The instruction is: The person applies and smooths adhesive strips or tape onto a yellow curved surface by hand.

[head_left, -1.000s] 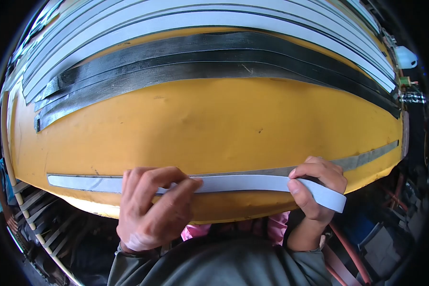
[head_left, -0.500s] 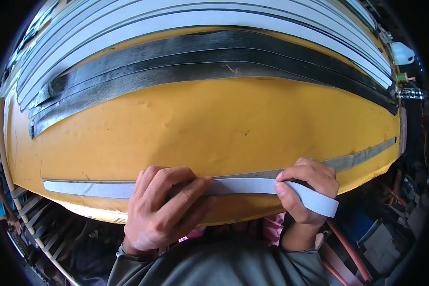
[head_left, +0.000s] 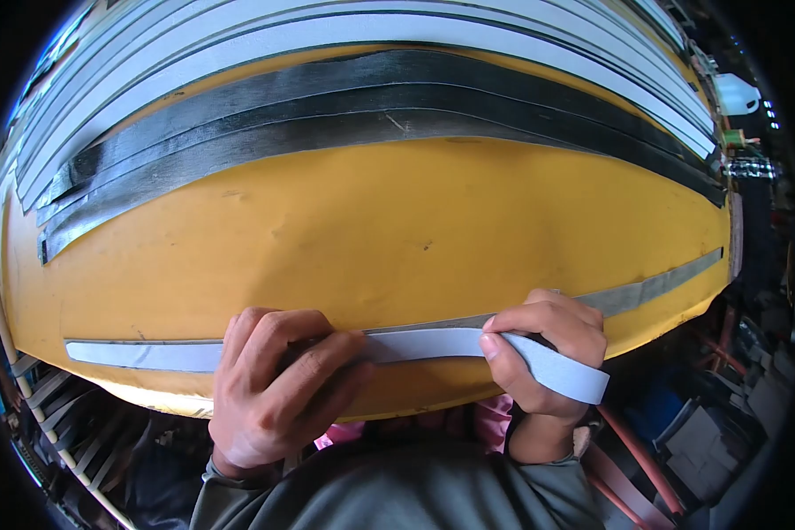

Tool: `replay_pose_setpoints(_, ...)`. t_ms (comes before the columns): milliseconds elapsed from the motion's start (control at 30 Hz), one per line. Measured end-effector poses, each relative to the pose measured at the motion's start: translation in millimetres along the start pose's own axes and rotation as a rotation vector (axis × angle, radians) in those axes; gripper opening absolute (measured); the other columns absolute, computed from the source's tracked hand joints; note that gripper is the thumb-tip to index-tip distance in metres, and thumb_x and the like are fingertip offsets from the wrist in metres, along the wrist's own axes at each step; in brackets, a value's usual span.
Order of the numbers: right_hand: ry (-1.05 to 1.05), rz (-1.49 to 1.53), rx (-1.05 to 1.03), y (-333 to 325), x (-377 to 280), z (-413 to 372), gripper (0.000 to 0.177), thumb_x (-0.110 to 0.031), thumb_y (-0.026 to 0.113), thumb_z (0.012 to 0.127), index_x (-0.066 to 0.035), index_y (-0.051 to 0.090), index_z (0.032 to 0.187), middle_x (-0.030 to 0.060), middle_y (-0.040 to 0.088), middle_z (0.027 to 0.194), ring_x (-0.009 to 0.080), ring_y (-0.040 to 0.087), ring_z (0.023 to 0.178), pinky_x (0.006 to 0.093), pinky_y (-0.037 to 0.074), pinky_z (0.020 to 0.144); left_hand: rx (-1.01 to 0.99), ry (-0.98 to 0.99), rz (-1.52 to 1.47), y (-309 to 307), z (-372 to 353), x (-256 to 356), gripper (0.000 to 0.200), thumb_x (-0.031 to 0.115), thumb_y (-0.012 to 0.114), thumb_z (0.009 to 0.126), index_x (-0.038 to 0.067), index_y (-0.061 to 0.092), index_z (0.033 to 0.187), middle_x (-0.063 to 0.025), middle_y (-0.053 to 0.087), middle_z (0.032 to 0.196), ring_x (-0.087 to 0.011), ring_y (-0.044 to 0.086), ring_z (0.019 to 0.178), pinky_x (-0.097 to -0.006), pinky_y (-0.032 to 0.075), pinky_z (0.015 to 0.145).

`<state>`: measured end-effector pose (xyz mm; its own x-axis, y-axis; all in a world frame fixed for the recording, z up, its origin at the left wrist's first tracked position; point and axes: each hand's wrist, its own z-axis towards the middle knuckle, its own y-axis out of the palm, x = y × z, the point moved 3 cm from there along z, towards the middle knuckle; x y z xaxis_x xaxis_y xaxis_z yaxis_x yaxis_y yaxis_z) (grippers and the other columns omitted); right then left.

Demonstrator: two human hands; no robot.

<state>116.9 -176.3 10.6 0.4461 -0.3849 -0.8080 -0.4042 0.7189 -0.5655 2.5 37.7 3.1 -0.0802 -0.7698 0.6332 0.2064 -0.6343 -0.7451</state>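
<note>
A long white strip point(head_left: 428, 344) lies along a narrower-looking grey strip point(head_left: 645, 291) near the front edge of the yellow-covered table point(head_left: 344, 230). My left hand point(head_left: 278, 380) rests over the white strip with bent fingers closed at it, fingertips and thumb against its surface; the underside of the grip is partly hidden. My right hand point(head_left: 548, 353) pinches the white strip between thumb and forefinger. From that pinch, the strip's loose end loops over the palm side and sticks out to the right. Left of my left hand, the strip lies flat on the grey one.
Several wide black strips point(head_left: 265, 141) lie overlapped across the table's middle. Behind them are several long white strips point(head_left: 397, 26). A white jug point(head_left: 735, 94) and a green spool point(head_left: 734, 139) stand beyond the right edge. A wooden rail point(head_left: 37, 406) runs at the left.
The camera view has shifted slightly, so the table and hands appear a little further left. Both hands keep the same hold on the white strip.
</note>
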Motion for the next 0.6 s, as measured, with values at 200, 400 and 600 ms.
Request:
replay_pose_setpoints(200,-0.022,-0.02,0.006,1.7,1.1,1.1,0.01,-0.001,0.074,0.072,-0.004,0.069,0.08,0.0077,0.063,0.063,0.0211,0.061,0.052,0.031,0.045,0.05,0.0,-0.009,0.001,1.0,-1.2,-1.0,0.04,0.01,0.088,0.059,0.006,0.075,0.097,-0.0092,0.062,0.093,-0.0277,0.061,0.084,-0.0392,0.05,0.072)
replay_pose_setpoints(400,-0.037,-0.027,0.002,2.9,4.5,-1.5,0.011,-0.003,0.074,0.07,-0.001,0.07,0.081,0.0088,0.063,0.062,0.018,0.06,0.052,0.0272,0.043,0.051,0.009,-0.008,0.0,1.1,-1.0,-0.6,0.04,0.01,0.088,0.059,0.006,0.075,0.097,-0.0095,0.062,0.092,-0.0273,0.06,0.083,-0.0386,0.049,0.071)
replay_pose_setpoints(600,-0.027,-0.047,-0.019,2.2,2.4,0.1,0.013,0.0,0.076,0.071,-0.004,0.069,0.082,0.008,0.063,0.065,0.0212,0.062,0.053,0.032,0.047,0.05,0.006,0.002,0.011,1.2,-1.7,-1.6,0.04,0.01,0.088,0.06,0.006,0.075,0.097,-0.0097,0.062,0.092,-0.0266,0.061,0.082,-0.0378,0.05,0.07)
